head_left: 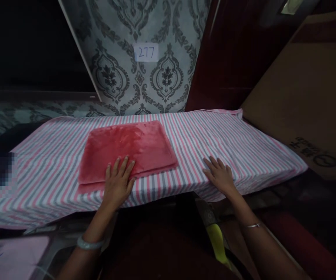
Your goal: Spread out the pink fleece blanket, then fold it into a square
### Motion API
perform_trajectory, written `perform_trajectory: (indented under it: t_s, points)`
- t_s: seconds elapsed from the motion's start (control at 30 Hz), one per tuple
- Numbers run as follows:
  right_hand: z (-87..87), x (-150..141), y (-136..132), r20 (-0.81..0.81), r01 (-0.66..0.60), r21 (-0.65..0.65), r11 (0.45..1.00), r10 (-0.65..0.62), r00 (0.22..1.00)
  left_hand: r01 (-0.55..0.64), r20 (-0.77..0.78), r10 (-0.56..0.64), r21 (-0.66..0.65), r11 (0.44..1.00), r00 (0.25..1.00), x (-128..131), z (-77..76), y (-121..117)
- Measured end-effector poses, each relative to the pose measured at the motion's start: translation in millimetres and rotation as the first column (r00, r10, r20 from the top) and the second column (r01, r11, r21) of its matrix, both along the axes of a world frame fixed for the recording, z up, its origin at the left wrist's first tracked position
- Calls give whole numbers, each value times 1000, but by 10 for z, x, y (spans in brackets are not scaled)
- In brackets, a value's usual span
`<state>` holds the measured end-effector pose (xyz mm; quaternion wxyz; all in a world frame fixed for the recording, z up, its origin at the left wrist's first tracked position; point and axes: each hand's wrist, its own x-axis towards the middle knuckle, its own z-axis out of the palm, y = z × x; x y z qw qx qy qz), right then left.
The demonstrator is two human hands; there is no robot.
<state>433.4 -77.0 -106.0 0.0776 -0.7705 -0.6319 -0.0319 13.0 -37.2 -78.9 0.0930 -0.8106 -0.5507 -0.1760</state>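
Note:
A folded red cloth lies flat on a board covered with a pink, white and grey striped sheet. My left hand rests palm down, fingers spread, on the near edge of the red cloth. To the right of the cloth, my right hand lies flat and open on the striped sheet, close to the front edge. Neither hand holds anything. A bangle shows on each wrist.
A patterned wall panel with a label reading 277 stands behind the board. A large cardboard sheet leans at the right. A yellow object and a pale pink item sit below the board's front edge.

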Motion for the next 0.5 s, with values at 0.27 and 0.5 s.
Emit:
perform_trajectory:
  t_s: [0.27,0.5]
  points:
    - [98,1074,45,38,395,-12,919,-394,918,57,64,-66,136,989,996,6,-47,66]
    - [111,1394,74,24,408,-23,913,-407,913,113,66,-128,198,974,989,23,-18,77]
